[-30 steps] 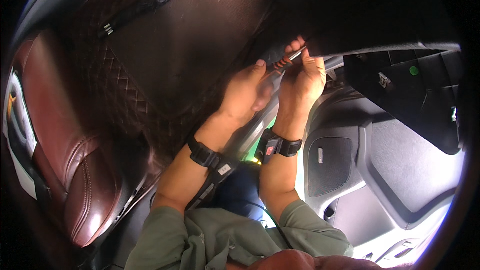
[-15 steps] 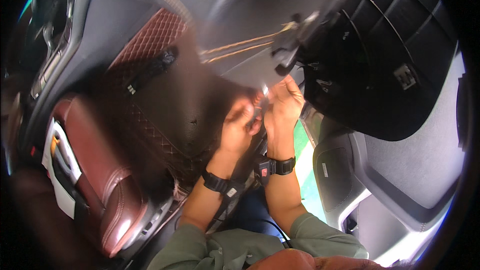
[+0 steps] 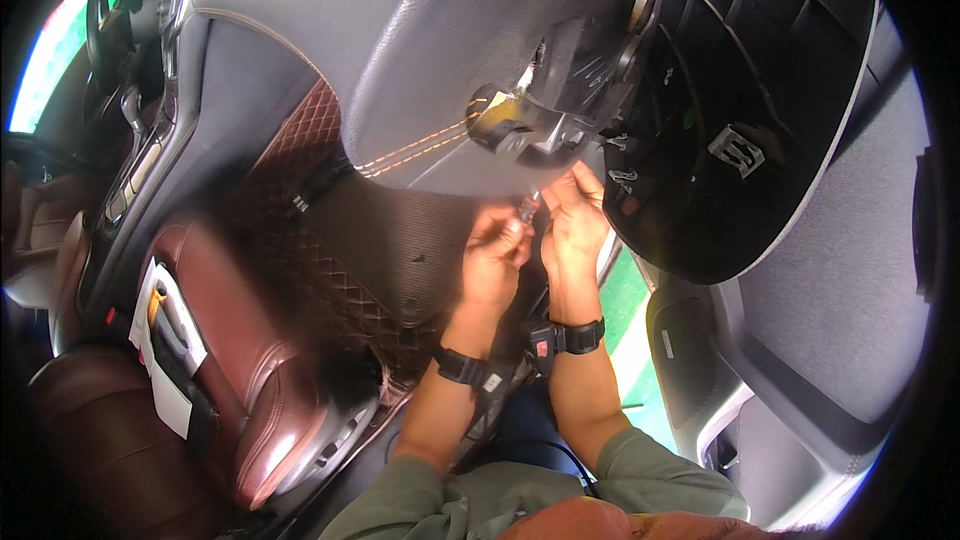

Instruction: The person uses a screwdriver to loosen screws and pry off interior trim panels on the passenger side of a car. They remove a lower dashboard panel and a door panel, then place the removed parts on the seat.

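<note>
Head-worn fisheye camera: faces down at close range from above and behind left grip point(image 3: 496, 245) and right grip point(image 3: 576, 227), framing dashboard point(image 3: 300, 0) beyond both, door panel point(image 3: 830, 330) rightward.

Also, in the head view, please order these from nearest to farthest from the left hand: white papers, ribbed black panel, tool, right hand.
1. Tool: in the left hand.
2. Right hand: just to its right.
3. Ribbed black panel: further right.
4. White papers: well to the left.
</note>
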{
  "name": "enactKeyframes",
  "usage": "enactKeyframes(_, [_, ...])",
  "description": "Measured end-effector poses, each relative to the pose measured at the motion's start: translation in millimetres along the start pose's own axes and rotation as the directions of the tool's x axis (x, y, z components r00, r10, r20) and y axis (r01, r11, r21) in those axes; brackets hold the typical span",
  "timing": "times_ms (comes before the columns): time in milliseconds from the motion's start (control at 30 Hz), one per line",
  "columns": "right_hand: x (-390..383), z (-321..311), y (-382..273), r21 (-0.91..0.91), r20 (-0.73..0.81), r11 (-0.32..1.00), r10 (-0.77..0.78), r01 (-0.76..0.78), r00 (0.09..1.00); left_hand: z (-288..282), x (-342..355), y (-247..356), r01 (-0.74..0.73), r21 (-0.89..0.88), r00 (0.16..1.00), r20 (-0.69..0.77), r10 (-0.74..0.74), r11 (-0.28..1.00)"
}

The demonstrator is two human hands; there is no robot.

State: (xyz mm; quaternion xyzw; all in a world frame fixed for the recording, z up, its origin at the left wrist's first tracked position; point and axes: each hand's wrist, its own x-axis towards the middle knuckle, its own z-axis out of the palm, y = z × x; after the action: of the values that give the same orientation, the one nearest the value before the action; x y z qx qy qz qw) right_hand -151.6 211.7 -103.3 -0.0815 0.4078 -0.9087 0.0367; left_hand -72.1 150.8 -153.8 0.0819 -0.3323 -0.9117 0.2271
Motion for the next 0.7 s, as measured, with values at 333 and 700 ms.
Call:
enactKeyframes(333, [2.3, -0.5, -6.0, -0.017, 0.029, 0.999, 0.051, -0.051, 0.998, -21.6, -2.2, 21.7, 0.515, -0.053, 0.825, 0.304, -0.477, 0.856])
enactKeyframes(700, [5.6, -4.8, -0.9, -0.046, 0.056, 0.999, 0.021, -0.018, 0.998, -13.4, -4.4, 0.7, 0.412, -0.259, 0.901, 0.257, -0.349, 0.874])
